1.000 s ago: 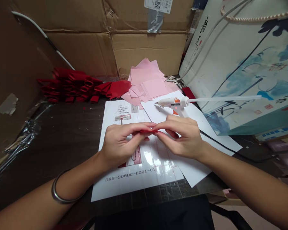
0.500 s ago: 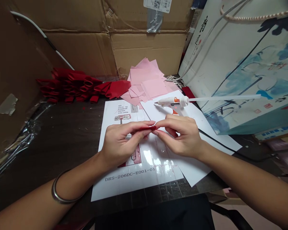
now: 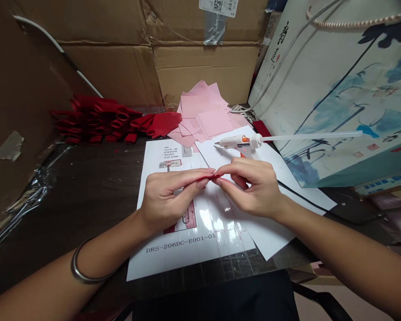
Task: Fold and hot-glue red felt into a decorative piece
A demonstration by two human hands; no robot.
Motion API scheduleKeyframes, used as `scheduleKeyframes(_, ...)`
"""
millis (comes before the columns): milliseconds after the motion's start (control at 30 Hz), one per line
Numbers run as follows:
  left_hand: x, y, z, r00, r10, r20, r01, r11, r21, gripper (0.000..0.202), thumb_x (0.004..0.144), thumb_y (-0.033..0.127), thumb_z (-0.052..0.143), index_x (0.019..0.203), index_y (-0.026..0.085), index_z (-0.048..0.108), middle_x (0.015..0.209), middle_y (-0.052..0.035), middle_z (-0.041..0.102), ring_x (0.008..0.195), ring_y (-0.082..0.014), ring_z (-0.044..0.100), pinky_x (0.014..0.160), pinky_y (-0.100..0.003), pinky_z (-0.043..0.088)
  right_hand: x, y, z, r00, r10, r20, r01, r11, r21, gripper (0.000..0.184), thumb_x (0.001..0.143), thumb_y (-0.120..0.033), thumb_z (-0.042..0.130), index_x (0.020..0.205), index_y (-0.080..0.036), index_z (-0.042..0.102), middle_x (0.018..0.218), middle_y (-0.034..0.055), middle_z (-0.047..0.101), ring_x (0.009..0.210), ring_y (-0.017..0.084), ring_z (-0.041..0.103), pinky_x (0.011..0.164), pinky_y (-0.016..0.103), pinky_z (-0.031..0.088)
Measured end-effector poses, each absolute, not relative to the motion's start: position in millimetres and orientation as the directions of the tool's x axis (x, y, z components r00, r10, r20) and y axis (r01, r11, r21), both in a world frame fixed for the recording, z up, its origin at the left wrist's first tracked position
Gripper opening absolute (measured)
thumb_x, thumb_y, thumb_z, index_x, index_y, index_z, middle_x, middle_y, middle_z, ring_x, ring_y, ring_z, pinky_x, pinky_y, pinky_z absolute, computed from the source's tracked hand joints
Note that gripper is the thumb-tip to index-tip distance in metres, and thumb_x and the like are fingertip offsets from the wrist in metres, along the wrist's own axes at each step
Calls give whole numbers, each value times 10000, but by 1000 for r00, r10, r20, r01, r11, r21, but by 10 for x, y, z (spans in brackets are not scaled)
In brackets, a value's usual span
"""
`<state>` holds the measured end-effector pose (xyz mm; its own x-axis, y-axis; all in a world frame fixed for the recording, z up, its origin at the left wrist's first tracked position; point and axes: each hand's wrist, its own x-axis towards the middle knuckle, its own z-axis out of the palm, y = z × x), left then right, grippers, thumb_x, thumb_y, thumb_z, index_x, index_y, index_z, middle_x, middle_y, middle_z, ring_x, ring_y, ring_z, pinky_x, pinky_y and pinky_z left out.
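Between my two hands is a small piece of red fabric (image 3: 208,177), mostly hidden by the fingers. My left hand (image 3: 169,196) pinches its left part between thumb and fingers. At the other end, the thumb and index finger of my right hand (image 3: 252,187) close on it. Both hands hover over a printed sheet (image 3: 194,245) in a shiny cover. Just beyond my right hand, a white and orange glue gun (image 3: 239,141) rests with a clear glue stick (image 3: 310,136) jutting from its back.
Folded red fabric pieces (image 3: 103,118) lie in a heap at the back left. Pink square sheets (image 3: 205,109) are piled at the back centre. Cardboard (image 3: 203,67) walls the rear, and a painted bag (image 3: 341,89) stands on the right. A black cord (image 3: 307,203) runs rightward.
My fingers have shifted slightly on the red fabric, with the left fingers straighter. Both hands stay in nearly the same place.
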<state>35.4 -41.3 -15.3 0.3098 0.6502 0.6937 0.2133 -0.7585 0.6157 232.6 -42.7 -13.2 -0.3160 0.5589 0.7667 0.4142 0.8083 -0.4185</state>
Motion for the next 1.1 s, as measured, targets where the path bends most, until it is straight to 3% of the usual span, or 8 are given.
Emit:
scheduleKeyframes(167, 340, -431, -133, 318, 665, 676, 238, -746, 622, 237, 872, 95, 619, 1010, 224, 764, 972, 14, 774, 729, -121, 743, 678, -175, 605, 2323, -441, -125, -310, 579, 754, 426, 794, -434, 84, 799, -107, 677, 860, -163, 693, 591, -52, 592, 477, 63, 382, 482, 229, 332)
scheduleKeyframes(333, 354, -418, -152, 223, 766, 602, 251, -642, 724, 180, 901, 163, 610, 971, 209, 769, 704, 36, 758, 570, -95, 701, 577, -158, 578, 2314, -486, -80, -261, 637, 726, 445, 746, -495, 114, 772, -92, 659, 865, -158, 659, 606, -51, 564, 479, 69, 391, 488, 240, 336)
scheduleKeyframes(433, 358, -400, -171, 183, 795, 578, 251, -606, 755, 159, 904, 199, 614, 934, 197, 770, 650, 37, 739, 508, -89, 674, 526, -158, 563, 2295, -514, -57, -203, 596, 777, 444, 763, -469, 101, 765, -89, 652, 821, -170, 630, 586, -52, 540, 471, 74, 382, 485, 248, 334)
scheduleKeyframes(600, 365, -404, -167, 201, 759, 619, 268, -650, 711, 162, 888, 169, 629, 959, 207, 769, 678, 37, 752, 566, -89, 695, 583, -150, 578, 2239, -540, -35, -221, 480, 849, 488, 808, -329, 165, 734, -149, 772, 846, -178, 654, 578, -47, 599, 459, 77, 432, 478, 245, 367)
scheduleKeyframes(833, 370, -409, -161, 249, 670, 699, 287, -741, 607, 212, 865, 111, 647, 987, 237, 765, 881, 32, 781, 676, -103, 732, 621, -154, 593, 2204, -554, -51, -193, 518, 833, 552, 759, -345, 159, 720, -204, 815, 812, -174, 689, 518, -59, 586, 425, 62, 415, 436, 223, 362)
scheduleKeyframes(967, 369, -406, -169, 271, 627, 730, 282, -777, 562, 228, 855, 112, 663, 1019, 238, 760, 908, 22, 780, 677, -111, 735, 616, -162, 592, 2191, -565, -68, -205, 520, 829, 546, 764, -344, 92, 755, -100, 750, 811, -162, 713, 504, -57, 581, 418, 55, 421, 420, 209, 354)
scheduleKeyframes(1100, 372, -406, -172, 275, 629, 727, 309, -774, 553, 229, 849, 99, 667, 1019, 221, 761, 858, 25, 782, 683, -107, 735, 653, -153, 590, 2197, -583, -61, -196, 518, 833, 514, 778, -363, 151, 758, -29, 696, 798, -172, 724, 508, -50, 593, 426, 61, 452, 411, 203, 357)
